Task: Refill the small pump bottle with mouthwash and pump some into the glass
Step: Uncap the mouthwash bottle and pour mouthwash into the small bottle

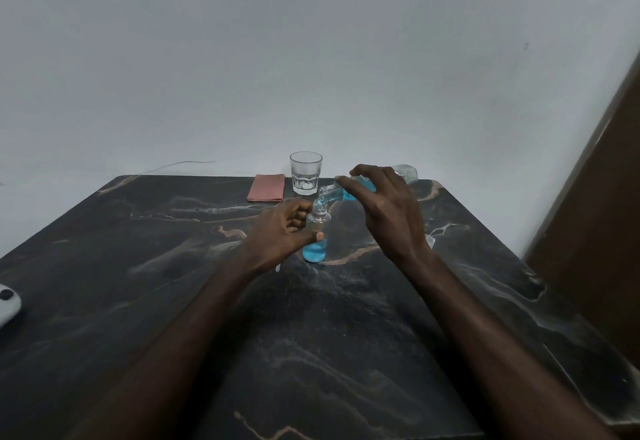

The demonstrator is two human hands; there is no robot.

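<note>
Dark marbled stone forms the bench [346,335], with everything set toward its 12 o'clock edge. Above it the right hand [388,211] grips the mouthwash bottle [363,186], tipped nearly flat, its mouth pointing to 9 o'clock over the open neck of the small pump bottle [314,250]. The left hand [280,235] wraps round that small bottle, which stands upright with blue liquid in its bottom. At its 12 o'clock stands the glass [305,173], and a pink cloth [266,187] lies at the glass's 9 o'clock.

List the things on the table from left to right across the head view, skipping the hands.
Far left, white device → pink folded cloth → glass → tilted mouthwash bottle. Left out: the small pump bottle, which overlaps the glass and the mouthwash bottle sideways.
</note>
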